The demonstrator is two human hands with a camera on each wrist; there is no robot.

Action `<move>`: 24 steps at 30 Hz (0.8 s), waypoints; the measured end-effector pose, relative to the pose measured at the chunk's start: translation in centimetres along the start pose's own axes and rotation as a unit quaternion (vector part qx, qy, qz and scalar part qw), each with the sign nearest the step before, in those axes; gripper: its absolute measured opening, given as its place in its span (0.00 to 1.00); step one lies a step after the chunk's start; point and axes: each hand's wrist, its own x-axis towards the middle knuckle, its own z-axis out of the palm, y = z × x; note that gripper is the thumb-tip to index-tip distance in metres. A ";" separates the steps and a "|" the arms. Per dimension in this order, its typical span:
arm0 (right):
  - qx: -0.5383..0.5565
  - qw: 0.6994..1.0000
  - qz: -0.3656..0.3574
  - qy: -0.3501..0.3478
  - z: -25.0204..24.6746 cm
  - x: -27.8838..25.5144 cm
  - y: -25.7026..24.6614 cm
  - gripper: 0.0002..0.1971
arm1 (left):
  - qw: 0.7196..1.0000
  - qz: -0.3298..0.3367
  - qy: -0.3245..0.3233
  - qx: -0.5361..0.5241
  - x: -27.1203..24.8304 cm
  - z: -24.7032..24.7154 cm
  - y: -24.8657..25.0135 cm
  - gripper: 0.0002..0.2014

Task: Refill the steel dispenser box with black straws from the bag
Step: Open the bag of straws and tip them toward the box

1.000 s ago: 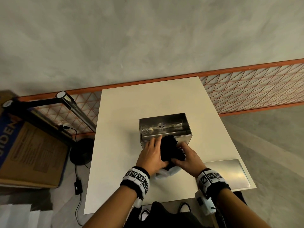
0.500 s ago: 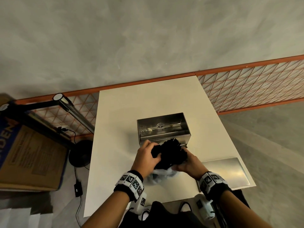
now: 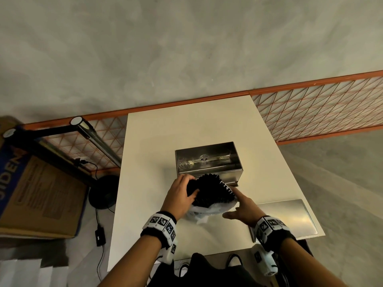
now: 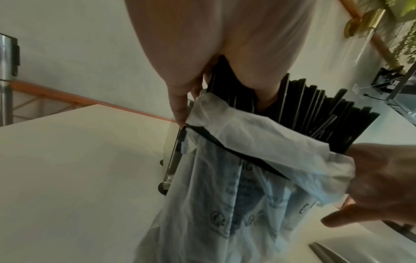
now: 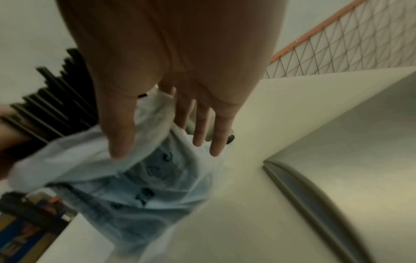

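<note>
The open steel dispenser box stands mid-table, its inside bare metal. Just in front of it my left hand grips a fanned bundle of black straws that sticks out of a pale, printed plastic bag. In the left wrist view my fingers curl round the straws above the bag's rim. My right hand lies against the bag's right side with straight fingers and its thumb on the plastic. The bag's lower end rests on the table.
The box's flat steel lid lies at the near right corner of the white table. An orange mesh fence runs behind. On the floor to the left are a cardboard box and a black lamp stand with a cable.
The straws have come further out of the bag and fanned wider in my left hand. My right hand has left the bundle and slid down onto the bag, fingers straightened.
</note>
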 end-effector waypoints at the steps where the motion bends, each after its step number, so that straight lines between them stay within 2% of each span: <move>1: 0.004 1.000 0.002 -0.004 0.1 -0.3 0.2 0.48 | 1.000 0.003 0.002 -0.006 -0.1 0.2 -0.1 0.13; 4: 0.019 1.000 0.006 0.006 1.1 -0.5 0.7 0.49 | 1.000 0.017 0.008 -0.018 -0.5 0.5 -0.3 0.13; 6: 0.035 0.999 0.007 0.019 2.0 -0.2 0.9 0.48 | 1.000 0.017 -0.002 -0.026 -0.7 0.4 -0.3 0.16; 11: 0.021 0.998 0.003 0.051 3.0 0.8 -0.6 0.35 | 0.996 -0.005 -0.062 -0.057 -1.0 -0.1 0.9 0.28; 13: 0.025 0.997 0.015 0.068 3.0 1.2 -0.5 0.31 | 0.993 -0.014 -0.102 -0.056 -1.0 -0.2 2.0 0.37; 16: 0.023 0.996 0.025 0.080 2.7 1.4 -0.9 0.28 | 0.987 -0.020 -0.161 -0.003 -0.8 0.3 3.1 0.56; 18: 0.016 0.997 0.007 0.075 2.7 1.4 -1.4 0.27 | 0.985 -0.024 -0.163 0.039 -0.6 0.7 3.5 0.61; 21: 0.053 0.994 -0.013 0.095 3.1 1.3 -1.2 0.25 | 0.986 -0.051 -0.143 0.076 -0.2 0.9 3.8 0.58; 24: 0.081 0.992 0.032 0.091 3.1 0.8 -0.7 0.24 | 0.983 -0.026 -0.132 0.123 -0.2 1.0 3.1 0.43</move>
